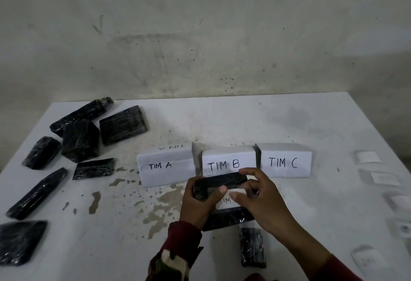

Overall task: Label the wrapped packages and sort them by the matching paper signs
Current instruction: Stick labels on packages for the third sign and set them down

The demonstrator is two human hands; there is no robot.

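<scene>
Both hands, left (200, 202) and right (262, 194), grip a black package (222, 181) before the TIM B sign (224, 165).

Bare table (222, 120) lies open behind my three paper signs (223, 162) and toward the upper right. At left, a scatter of black wrapped packages (80, 140) blocks my reach; at the right edge, small white labels (384, 178) lie spread out.
</scene>
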